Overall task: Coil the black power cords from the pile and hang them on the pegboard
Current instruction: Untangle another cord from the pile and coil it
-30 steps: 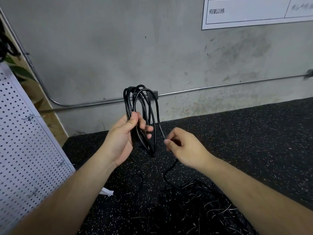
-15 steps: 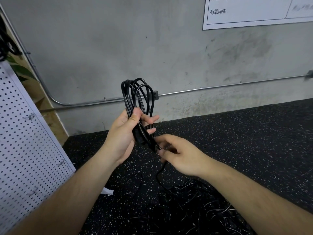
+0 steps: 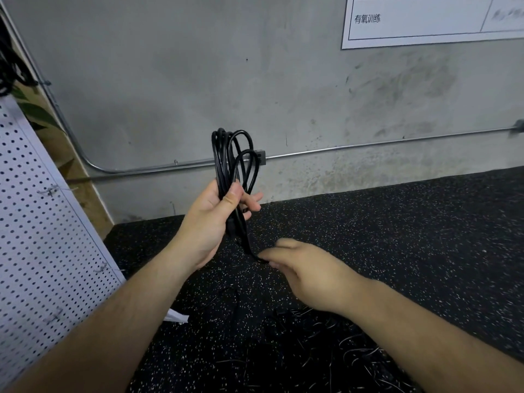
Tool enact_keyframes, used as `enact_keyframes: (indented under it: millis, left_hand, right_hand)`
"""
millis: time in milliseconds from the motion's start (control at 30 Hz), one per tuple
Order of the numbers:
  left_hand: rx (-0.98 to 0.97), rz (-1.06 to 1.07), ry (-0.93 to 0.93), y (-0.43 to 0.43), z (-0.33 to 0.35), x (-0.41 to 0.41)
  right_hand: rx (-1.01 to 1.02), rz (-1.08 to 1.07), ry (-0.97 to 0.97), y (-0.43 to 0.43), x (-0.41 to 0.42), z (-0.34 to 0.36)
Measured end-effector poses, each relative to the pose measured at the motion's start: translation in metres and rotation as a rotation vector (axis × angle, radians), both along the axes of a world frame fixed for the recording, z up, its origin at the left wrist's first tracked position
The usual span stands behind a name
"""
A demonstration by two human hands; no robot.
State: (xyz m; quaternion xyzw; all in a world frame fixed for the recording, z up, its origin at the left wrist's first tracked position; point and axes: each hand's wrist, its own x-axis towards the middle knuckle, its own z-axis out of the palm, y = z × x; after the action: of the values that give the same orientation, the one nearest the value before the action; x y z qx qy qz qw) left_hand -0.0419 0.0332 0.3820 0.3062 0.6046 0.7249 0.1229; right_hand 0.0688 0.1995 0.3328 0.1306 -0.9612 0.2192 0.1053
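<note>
My left hand (image 3: pixel 218 219) grips a coiled black power cord (image 3: pixel 229 160) upright in front of the wall, with the loops standing above the thumb. The cord's loose tail runs down and right from the coil to my right hand (image 3: pixel 300 273), which pinches it at the fingertips just below the left hand. The pile of black cords (image 3: pixel 326 344) lies on the dark speckled floor under my right forearm. A white pegboard (image 3: pixel 42 236) with wire hooks leans at the left edge.
A grey concrete wall with a metal conduit (image 3: pixel 368 146) stands straight ahead. A white paper scrap (image 3: pixel 177 316) lies on the floor by the pegboard's foot. More black cords (image 3: pixel 8 69) hang at the top left. A white sign (image 3: pixel 425 18) is on the wall.
My right hand has moved down and to the left along the tail, close under the left hand. The coil has risen slightly and its loops have closed up tighter.
</note>
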Motion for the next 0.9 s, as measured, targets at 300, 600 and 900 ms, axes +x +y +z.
enact_keyframes:
  millis: [300, 600, 900]
  left_hand:
    - [-0.232, -0.145, 0.049, 0.008, -0.016, 0.014]
    - [-0.216, -0.148, -0.058, 0.010, -0.011, 0.013]
    - [0.289, -0.093, -0.308, -0.013, 0.019, -0.015]
  right_hand:
    - [0.044, -0.186, 0.289, -0.002, 0.001, 0.050]
    - [-0.168, -0.381, 0.262, 0.006, -0.005, 0.048]
    - [-0.657, -0.250, -0.202, 0.059, 0.002, -0.002]
